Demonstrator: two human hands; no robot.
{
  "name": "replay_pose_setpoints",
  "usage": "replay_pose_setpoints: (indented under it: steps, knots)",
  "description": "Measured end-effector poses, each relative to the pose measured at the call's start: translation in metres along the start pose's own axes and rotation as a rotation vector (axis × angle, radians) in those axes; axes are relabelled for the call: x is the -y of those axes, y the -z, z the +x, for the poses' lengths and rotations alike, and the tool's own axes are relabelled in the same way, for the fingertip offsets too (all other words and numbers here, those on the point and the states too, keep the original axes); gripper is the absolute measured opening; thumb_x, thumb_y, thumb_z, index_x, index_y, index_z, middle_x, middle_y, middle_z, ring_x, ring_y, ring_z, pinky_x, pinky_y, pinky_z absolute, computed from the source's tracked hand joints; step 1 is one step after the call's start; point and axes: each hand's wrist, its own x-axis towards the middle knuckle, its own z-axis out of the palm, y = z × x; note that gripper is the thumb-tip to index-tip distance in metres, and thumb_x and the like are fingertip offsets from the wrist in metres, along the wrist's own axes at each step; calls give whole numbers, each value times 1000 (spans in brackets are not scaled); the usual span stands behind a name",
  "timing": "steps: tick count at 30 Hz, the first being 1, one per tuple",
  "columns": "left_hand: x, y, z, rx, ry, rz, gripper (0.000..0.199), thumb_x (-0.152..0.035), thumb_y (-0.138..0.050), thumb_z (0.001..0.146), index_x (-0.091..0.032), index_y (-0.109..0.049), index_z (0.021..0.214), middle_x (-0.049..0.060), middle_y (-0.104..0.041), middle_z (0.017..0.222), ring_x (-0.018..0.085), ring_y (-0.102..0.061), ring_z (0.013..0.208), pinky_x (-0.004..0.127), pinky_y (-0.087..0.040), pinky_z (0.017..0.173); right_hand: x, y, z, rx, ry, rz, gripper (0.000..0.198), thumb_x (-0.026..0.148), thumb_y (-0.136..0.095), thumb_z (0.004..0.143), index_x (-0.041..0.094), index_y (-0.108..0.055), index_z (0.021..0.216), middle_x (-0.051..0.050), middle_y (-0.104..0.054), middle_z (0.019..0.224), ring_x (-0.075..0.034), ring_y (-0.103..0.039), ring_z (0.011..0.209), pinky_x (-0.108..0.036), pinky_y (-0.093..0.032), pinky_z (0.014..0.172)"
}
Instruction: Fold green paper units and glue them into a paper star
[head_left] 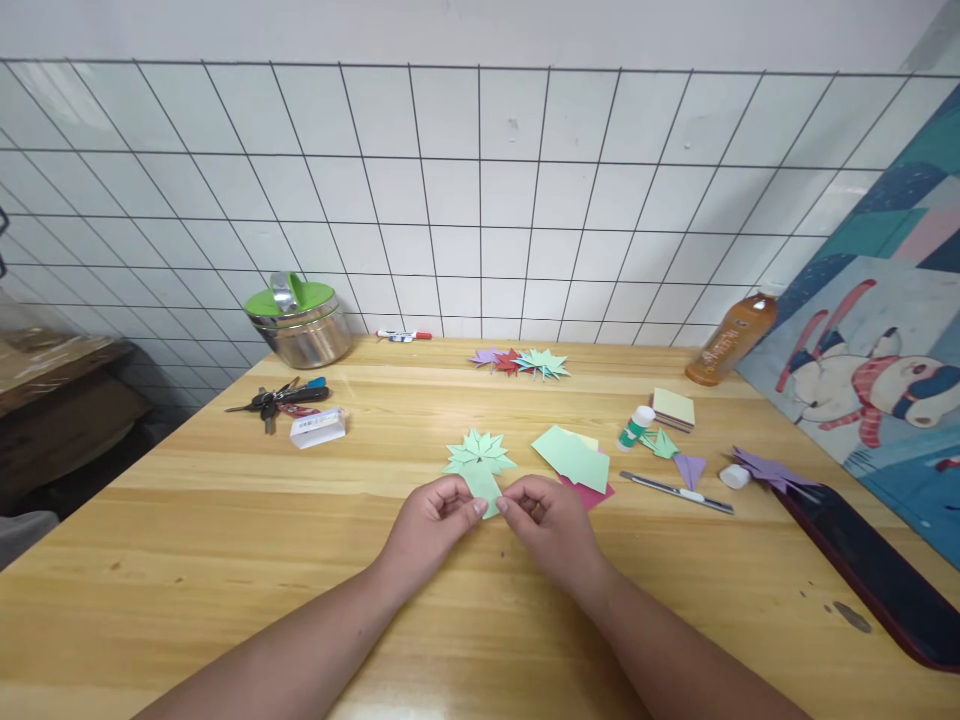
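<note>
Between my two hands is a small light green sheet of paper (483, 487). My left hand (441, 518) pinches its left side, and my right hand (551, 520) pinches its lower right corner. Just beyond it lies a light green folded-paper star (478, 448) with many points and a small hole at its centre; the sheet overlaps its near edge in view. To the right of my right hand are loose green sheets (571, 458), with a crimson sheet (589, 493) partly hidden beneath them.
Rightward lie a glue stick (637, 427), a utility knife (677, 492), a paper stack (673, 408), a purple paper star (772, 470) and a dark phone-like slab (870, 570). A drink bottle (733, 337), finished paper stars (519, 362), a pot (300, 322), keys (279, 401) and an eraser-like block (318, 428) stand farther back.
</note>
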Motion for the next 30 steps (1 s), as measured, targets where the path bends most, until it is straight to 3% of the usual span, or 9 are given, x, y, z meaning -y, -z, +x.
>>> replay_pose_setpoints:
  steps: [5,15,20,25,30]
  knots:
    - [-3,0,0,-1,10,-38,21,-34,-64,73,-14,-57,69,-3,-51,61,10,-45,58,22,-36,59,0,0,0,6,-1,-30,16,30,-53,79,19,-60,70,1,-55,64,-10,-45,54,-21,-36,50]
    - [0,3,0,-11,46,26,24,-36,-63,73,-14,-56,68,-3,-52,57,10,-47,56,21,-36,57,0,2,-1,10,9,-83,16,30,-52,80,19,-59,70,2,-55,64,-10,-44,54,-21,-35,50]
    - [-2,2,2,-13,38,37,23,-36,-61,74,-14,-55,67,-3,-52,57,11,-46,56,21,-35,57,5,12,1,-19,58,-236,20,34,-47,83,21,-57,74,2,-57,65,-11,-47,58,-21,-34,52]
    - [3,2,4,-26,14,62,22,-34,-61,73,-15,-54,66,-4,-49,57,10,-44,56,21,-34,56,16,33,1,-96,77,-581,19,34,-45,84,22,-56,74,3,-56,63,-13,-51,61,-23,-32,55]
    - [10,5,8,-30,-27,92,22,-34,-61,73,-15,-52,64,-5,-43,56,9,-39,54,20,-31,54,38,86,0,-227,-140,-851,21,38,-44,81,26,-60,73,0,-64,76,-16,-55,65,-25,-31,53]
